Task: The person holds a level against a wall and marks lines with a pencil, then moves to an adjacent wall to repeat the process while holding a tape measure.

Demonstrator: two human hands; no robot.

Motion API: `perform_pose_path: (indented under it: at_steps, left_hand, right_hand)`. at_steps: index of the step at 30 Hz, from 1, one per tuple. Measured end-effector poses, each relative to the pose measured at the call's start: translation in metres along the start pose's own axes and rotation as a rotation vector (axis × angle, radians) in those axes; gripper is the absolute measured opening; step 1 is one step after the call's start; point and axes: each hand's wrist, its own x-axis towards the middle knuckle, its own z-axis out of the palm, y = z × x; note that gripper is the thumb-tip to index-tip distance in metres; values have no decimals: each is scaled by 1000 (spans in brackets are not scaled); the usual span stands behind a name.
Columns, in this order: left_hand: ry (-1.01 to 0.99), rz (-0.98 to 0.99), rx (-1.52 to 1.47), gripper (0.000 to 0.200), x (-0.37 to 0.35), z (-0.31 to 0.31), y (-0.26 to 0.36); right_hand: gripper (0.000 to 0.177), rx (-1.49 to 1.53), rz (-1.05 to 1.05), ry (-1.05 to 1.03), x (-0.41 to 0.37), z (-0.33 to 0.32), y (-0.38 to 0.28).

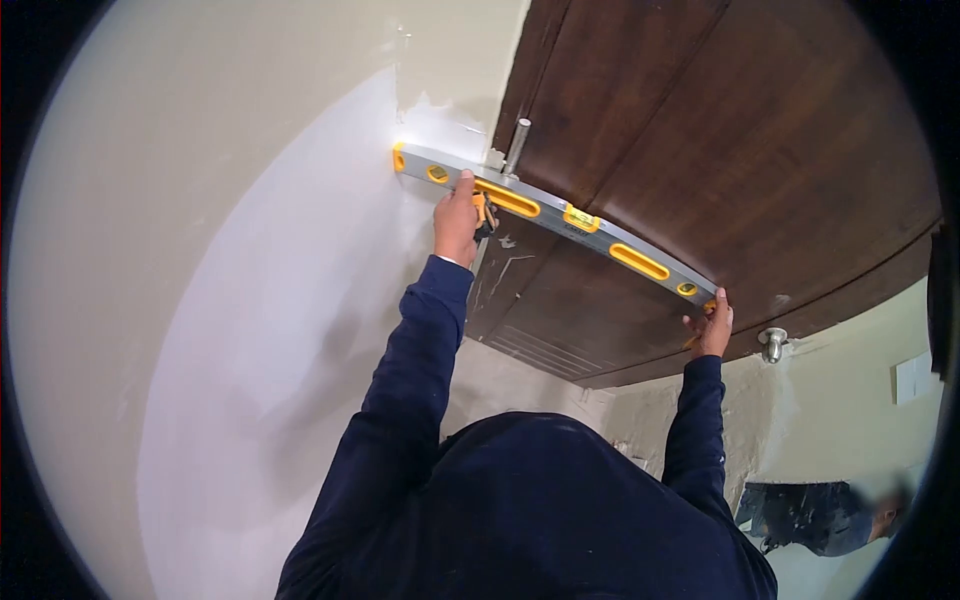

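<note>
A long grey spirit level (560,215) with yellow vials and grip slots slants down to the right across a dark brown wooden door (640,120). My left hand (457,220) grips it near its left end, which meets the pale wall. An orange and black tape measure (484,215) is also in that hand, just under the level. At the level's far right end, my right hand (712,325) has closed its thumb and fingers round the edge. A small orange item beside those fingers is too small to make out.
A metal rod (517,145) sticks out above the level. Below right of the door is a silver fitting (772,345). The pale wall (260,330) rises at left. Another person (815,515) is partly visible at lower right.
</note>
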Motion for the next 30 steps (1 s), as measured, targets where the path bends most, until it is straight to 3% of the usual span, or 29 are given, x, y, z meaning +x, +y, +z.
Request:
perform_pose_path:
  at_steps: [3,28,30]
  left_hand:
    - [0,-14,11,38,-2,1,3]
    - [18,2,12,40,-4,4,3]
    - [0,-25,-16,37,-4,3,4]
  right_hand:
    - [38,14,-17,21,-3,2,-1]
    - [36,-72,-33,115,-6,6,-6]
    - [37,-70,-7,39,-4,4,-5]
